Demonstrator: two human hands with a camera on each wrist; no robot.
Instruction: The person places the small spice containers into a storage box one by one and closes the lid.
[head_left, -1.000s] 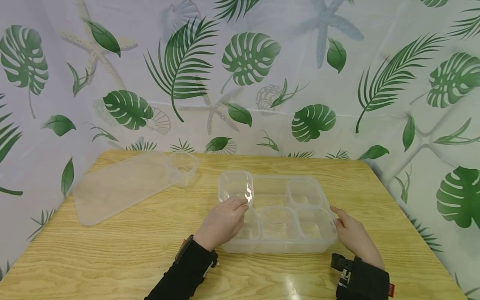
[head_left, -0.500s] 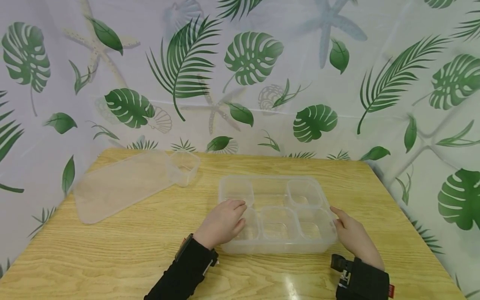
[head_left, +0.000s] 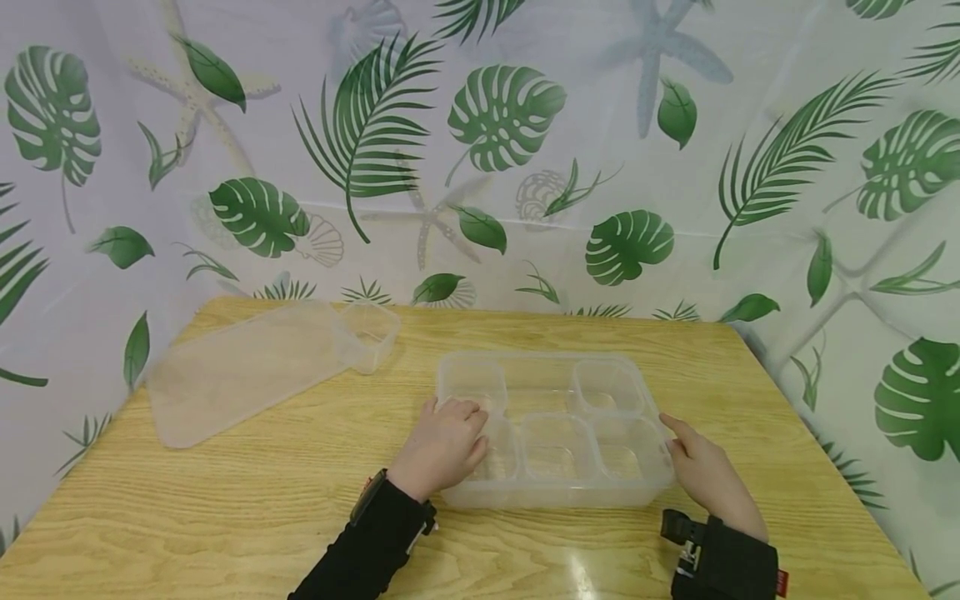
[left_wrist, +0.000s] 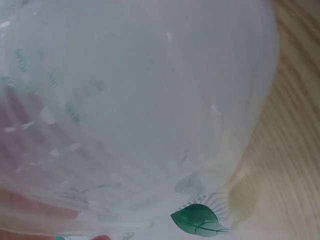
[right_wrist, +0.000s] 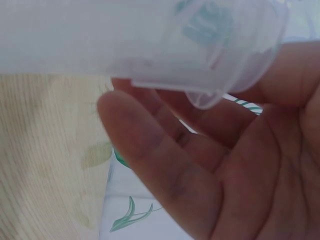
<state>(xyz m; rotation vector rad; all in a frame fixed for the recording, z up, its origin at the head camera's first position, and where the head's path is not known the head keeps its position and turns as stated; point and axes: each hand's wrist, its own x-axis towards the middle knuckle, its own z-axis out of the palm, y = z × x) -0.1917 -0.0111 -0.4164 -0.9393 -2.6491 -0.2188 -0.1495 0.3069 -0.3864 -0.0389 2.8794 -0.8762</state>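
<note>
Lying at the left of the head view, a translucent lid (head_left: 247,375) rests on the wooden table (head_left: 247,525), with a loose cup (head_left: 366,337) at its upper right end; whether they overlap or merely touch is unclear. Near the centre, the left hand (head_left: 442,446) comes in from the bottom edge, back upward, fingers slightly bent at the near edge of the upper-left cup (head_left: 471,377); whether they press or pinch it cannot be told. Right of centre sits the clear box (head_left: 555,497), holding that cup plus the lower-left cup (head_left: 504,454), lower-middle cup (head_left: 558,442), upper-right cup (head_left: 611,387) and lower-right cup (head_left: 626,446). Its upper-middle space (head_left: 540,383) shows no cup, so I judge five are in, with one cup outside and the lid not yet on. Farther right, the right hand (head_left: 705,467) slants up and left to the box's right end; the right wrist view shows its fingers loosely bent there, not clenched.
</note>
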